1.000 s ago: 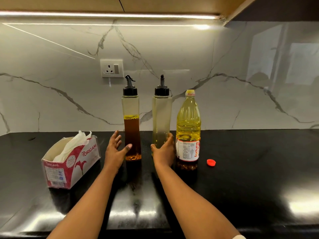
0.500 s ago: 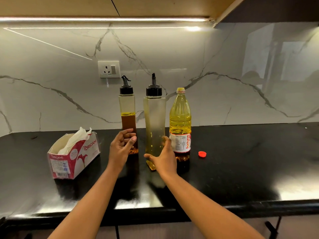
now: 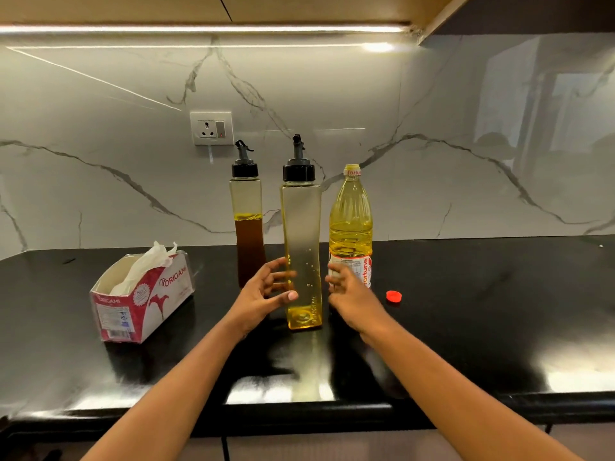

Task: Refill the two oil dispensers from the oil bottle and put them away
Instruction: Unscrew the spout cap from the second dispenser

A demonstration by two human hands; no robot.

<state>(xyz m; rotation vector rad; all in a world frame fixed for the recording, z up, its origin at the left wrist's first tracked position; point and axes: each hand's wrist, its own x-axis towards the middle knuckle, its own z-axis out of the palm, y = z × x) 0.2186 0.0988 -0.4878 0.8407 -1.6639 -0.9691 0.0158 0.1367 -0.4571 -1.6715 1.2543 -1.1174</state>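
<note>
Towards the counter's (image 3: 466,327) front edge, the near-empty dispenser (image 3: 302,247) stands capped; left hand (image 3: 263,294) half-curled beside it, grip uncertain; right hand (image 3: 352,294) open alongside. Next, probably: unscrew its cap (image 3: 298,172).

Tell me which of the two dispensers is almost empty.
The nearer dispenser: only a thin yellow layer at its bottom. The far dispenser is half full.

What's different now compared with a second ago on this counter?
The nearly empty dispenser was pulled forward out of the row toward the front of the counter. The right hand that held it has let go; the left hand now curls round it. The dark-oil dispenser, oil bottle, red cap and tissue box stayed put.
</note>
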